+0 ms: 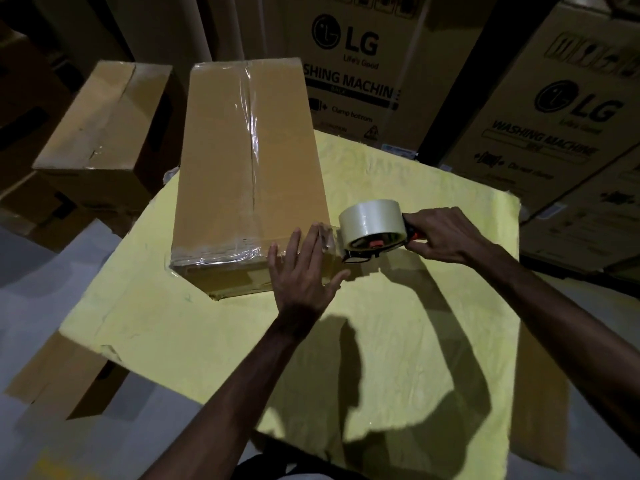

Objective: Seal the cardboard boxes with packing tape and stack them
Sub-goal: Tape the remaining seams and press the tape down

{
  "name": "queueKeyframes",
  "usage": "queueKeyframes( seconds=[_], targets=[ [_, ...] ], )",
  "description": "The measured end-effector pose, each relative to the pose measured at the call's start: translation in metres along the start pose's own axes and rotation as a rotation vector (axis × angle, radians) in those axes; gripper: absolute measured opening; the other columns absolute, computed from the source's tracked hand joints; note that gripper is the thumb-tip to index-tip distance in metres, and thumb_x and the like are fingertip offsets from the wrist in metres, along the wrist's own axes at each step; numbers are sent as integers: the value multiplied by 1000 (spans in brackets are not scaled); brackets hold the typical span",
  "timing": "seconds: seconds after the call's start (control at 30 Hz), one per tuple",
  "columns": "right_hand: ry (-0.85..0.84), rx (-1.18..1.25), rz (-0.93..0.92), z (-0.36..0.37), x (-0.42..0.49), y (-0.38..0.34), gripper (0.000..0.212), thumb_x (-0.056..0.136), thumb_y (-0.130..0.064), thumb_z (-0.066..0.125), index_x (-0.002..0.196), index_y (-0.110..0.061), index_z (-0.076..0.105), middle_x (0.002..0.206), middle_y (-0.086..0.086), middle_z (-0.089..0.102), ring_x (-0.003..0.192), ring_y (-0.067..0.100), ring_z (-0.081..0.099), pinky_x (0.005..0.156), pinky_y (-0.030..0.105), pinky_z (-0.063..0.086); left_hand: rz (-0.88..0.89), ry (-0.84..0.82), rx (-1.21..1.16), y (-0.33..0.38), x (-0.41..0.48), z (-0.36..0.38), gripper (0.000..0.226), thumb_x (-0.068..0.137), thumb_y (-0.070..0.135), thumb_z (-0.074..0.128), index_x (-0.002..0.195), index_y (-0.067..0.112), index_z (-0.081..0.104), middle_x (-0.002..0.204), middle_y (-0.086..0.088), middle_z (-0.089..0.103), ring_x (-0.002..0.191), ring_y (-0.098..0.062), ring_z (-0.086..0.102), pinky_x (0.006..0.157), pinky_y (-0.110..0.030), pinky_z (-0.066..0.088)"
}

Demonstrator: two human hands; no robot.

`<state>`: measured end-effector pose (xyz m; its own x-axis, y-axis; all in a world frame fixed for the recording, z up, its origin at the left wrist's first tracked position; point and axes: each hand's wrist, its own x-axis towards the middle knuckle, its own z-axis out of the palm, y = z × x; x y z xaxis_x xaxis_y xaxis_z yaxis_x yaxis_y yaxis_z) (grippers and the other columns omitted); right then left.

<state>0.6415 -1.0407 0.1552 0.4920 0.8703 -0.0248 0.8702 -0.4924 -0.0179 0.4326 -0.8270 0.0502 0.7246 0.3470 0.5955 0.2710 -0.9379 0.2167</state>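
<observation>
A tall brown cardboard box (242,168) stands on a yellow-covered table (398,341). Clear tape runs down its top seam and across its near edge. My left hand (304,271) lies flat with straight fingers on the box's near right corner, pressing the tape end there. My right hand (446,233) grips the handle of a tape dispenser (372,230) with a clear roll, just right of that corner. A short strip of tape stretches from the dispenser to the box.
A second taped cardboard box (104,126) sits to the left behind the table. Large printed washing machine cartons (363,64) (561,126) stand at the back and right. A flat piece of cardboard (65,379) lies on the grey floor at left.
</observation>
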Motion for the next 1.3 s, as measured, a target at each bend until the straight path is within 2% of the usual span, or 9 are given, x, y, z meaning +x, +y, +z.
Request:
queueKeyframes(
  seconds=[0.13, 0.27, 0.37, 0.47, 0.67, 0.97, 1.17, 1.23, 1.3],
  targets=[
    [65, 59, -46, 23, 1, -4, 16, 86, -27, 65, 97, -15, 61, 79, 3, 71, 63, 32, 65, 56, 28, 34, 9, 23, 25, -1, 6, 4, 80, 87, 52, 77, 152, 16, 48, 159, 2, 47, 145, -24, 40, 119, -53, 22],
    [79, 14, -91, 30, 0, -2, 29, 90, -39, 48, 97, -13, 59, 72, 3, 68, 53, 31, 61, 52, 26, 30, 23, 57, 17, -5, 6, 6, 75, 86, 44, 79, 150, 15, 53, 158, 2, 49, 144, -24, 42, 117, -51, 25],
    [34, -10, -103, 38, -1, 2, 22, 91, -29, 68, 98, -13, 55, 67, 5, 68, 48, 32, 59, 47, 29, 38, 8, 83, -9, -3, 4, 8, 68, 87, 39, 78, 147, 14, 58, 157, 2, 51, 143, -23, 45, 116, -51, 28],
    [102, -29, -108, 45, 1, -1, 39, 75, -21, 87, 95, -9, 57, 58, 9, 65, 40, 33, 57, 45, 26, 33, -16, 123, -12, 2, 2, 9, 65, 84, 35, 78, 144, 14, 62, 153, 3, 54, 141, -21, 48, 114, -50, 30],
    [204, -39, 3, 63, -5, -13, 49, 54, -8, 94, 90, -4, 61, 58, 10, 63, 36, 32, 53, 39, 27, 38, -16, 202, -66, 5, 6, 17, 58, 82, 19, 77, 138, 11, 66, 146, 1, 62, 131, -19, 60, 105, -48, 40],
    [212, -120, 29, 53, 4, -8, 42, 55, -5, 91, 87, 0, 64, 56, 11, 62, 34, 30, 51, 48, 23, 29, 27, 144, -26, 1, 8, 16, 58, 95, 37, 69, 144, 9, 60, 152, -2, 56, 136, -19, 56, 104, -46, 41],
    [171, -204, 3, 44, 3, -5, 40, 56, -7, 91, 85, -1, 64, 54, 11, 60, 34, 28, 49, 50, 23, 27, 50, 45, 4, -6, 6, 8, 70, 87, 35, 76, 149, 11, 55, 157, -2, 50, 141, -20, 45, 104, -42, 34],
    [202, -214, -13, 42, 2, -6, 35, 61, -7, 86, 86, -2, 63, 55, 10, 59, 34, 28, 49, 51, 23, 26, 46, 16, 8, -7, 4, 6, 73, 87, 37, 77, 151, 12, 52, 159, -2, 48, 142, -20, 43, 105, -42, 32],
    [274, -216, -52, 43, -3, -5, 22, 72, -11, 69, 89, -6, 56, 55, 9, 58, 36, 27, 49, 51, 22, 23, 44, -13, 1, -7, 3, 6, 77, 86, 39, 78, 153, 14, 49, 160, -1, 45, 143, -20, 41, 106, -43, 31]
  ],
)
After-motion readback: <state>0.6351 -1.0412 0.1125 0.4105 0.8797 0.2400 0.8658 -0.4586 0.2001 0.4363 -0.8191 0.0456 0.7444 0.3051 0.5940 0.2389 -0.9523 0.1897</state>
